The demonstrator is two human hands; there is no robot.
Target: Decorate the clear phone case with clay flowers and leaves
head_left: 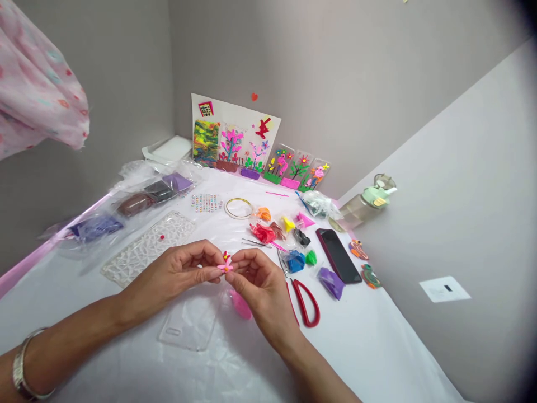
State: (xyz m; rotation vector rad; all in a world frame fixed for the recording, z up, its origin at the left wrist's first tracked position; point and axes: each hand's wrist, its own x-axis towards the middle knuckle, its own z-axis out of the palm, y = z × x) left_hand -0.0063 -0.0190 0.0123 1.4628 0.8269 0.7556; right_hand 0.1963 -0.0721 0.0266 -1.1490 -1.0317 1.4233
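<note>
Head view: my left hand (174, 275) and right hand (258, 285) pinch a small pink clay flower (225, 265) between their fingertips, above a clear phone case (188, 327). Pressing too hard could crush its petals; a slip could drop it onto the pink clay (241, 305).

Scissors (305, 302) right of phone case (188, 319); smartphone (338, 256) behind scissors.

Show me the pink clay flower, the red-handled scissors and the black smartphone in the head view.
pink clay flower (225, 267): head view, on the petals between the fingertips.
red-handled scissors (309, 295): head view, on the red handle loop.
black smartphone (338, 256): head view, on the dark screen.
</note>
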